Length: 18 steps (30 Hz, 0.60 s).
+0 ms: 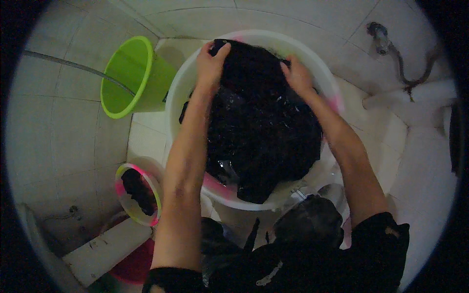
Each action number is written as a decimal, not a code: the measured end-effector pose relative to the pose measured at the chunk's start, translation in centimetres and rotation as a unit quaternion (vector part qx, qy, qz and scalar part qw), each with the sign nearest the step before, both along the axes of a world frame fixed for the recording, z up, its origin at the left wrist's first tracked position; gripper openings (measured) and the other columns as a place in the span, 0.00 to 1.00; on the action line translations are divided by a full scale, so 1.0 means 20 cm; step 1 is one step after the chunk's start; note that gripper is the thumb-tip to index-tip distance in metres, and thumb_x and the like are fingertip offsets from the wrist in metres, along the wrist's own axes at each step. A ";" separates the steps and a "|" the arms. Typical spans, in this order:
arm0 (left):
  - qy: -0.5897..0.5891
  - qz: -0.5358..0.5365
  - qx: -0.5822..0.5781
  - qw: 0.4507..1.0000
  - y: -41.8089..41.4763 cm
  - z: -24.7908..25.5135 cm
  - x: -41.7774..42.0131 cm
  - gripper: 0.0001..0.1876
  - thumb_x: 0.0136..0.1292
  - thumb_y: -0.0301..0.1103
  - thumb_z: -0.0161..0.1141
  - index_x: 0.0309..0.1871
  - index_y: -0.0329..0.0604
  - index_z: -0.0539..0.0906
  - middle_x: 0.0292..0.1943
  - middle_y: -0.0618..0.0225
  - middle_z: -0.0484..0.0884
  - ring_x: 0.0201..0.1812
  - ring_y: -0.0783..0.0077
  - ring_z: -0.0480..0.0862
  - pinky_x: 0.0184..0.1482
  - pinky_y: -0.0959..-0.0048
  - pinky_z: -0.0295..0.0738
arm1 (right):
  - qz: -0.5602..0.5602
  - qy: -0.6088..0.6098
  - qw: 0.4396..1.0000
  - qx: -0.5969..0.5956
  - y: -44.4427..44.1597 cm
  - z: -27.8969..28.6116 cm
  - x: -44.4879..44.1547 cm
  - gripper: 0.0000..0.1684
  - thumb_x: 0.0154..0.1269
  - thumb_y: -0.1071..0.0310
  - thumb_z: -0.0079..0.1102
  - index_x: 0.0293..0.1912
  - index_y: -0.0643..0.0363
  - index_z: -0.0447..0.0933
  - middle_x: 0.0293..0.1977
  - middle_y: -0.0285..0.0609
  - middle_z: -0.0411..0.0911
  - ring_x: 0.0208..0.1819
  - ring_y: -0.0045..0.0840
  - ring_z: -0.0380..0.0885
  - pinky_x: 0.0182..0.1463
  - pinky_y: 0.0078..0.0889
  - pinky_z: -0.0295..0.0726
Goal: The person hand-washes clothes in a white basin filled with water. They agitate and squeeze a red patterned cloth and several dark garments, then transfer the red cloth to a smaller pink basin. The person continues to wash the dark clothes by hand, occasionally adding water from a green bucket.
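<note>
A wet black garment is spread across a large round plastic tub, white with pink patches, its lower end lying near the tub's front rim. At the far left corner of the cloth, my left hand pinches its edge between thumb and fingers. My right hand grips the far right edge close to the tub's back wall. Glints of water show on the fabric. Folds hide most of the tub's bottom, and I cannot tell what kind of garment it is.
To the left stands a lime-green bucket with a grey hose running into it. A smaller multicoloured bucket below holds dark cloth. A white pipe and a wall valve are at right. A red basin sits lower left.
</note>
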<state>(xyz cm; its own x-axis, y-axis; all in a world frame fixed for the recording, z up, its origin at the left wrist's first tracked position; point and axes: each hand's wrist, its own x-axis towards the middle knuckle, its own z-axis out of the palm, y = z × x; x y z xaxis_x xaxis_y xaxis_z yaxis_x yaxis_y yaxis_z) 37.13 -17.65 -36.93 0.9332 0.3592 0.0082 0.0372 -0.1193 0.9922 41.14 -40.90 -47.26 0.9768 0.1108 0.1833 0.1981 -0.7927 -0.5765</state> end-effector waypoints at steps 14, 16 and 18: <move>0.129 -0.210 0.630 0.736 0.10 -0.57 -0.30 0.14 0.53 0.36 0.56 0.44 0.56 0.80 0.56 0.65 0.69 0.61 0.63 0.64 0.62 0.49 0.52 | -0.002 0.184 0.977 -0.111 -0.02 -0.11 0.06 0.11 0.55 0.63 0.53 0.39 0.54 0.75 0.46 0.48 0.71 0.50 0.43 0.70 0.45 0.46 0.75; 0.156 -0.121 0.625 0.755 0.16 -0.57 -0.30 0.14 0.50 0.33 0.56 0.42 0.52 0.81 0.48 0.64 0.74 0.55 0.61 0.70 0.59 0.53 0.59 | 0.168 0.007 0.964 -0.204 0.02 -0.17 -0.11 0.13 0.55 0.62 0.54 0.40 0.54 0.76 0.44 0.48 0.73 0.47 0.40 0.73 0.46 0.45 0.75; 0.052 -0.064 0.602 0.795 0.02 -0.47 -0.27 0.14 0.51 0.34 0.56 0.42 0.51 0.81 0.44 0.62 0.74 0.51 0.59 0.71 0.53 0.54 0.64 | 0.240 -0.055 0.942 -0.226 -0.01 -0.36 -0.16 0.16 0.51 0.62 0.57 0.41 0.55 0.76 0.43 0.49 0.75 0.44 0.38 0.75 0.47 0.43 0.75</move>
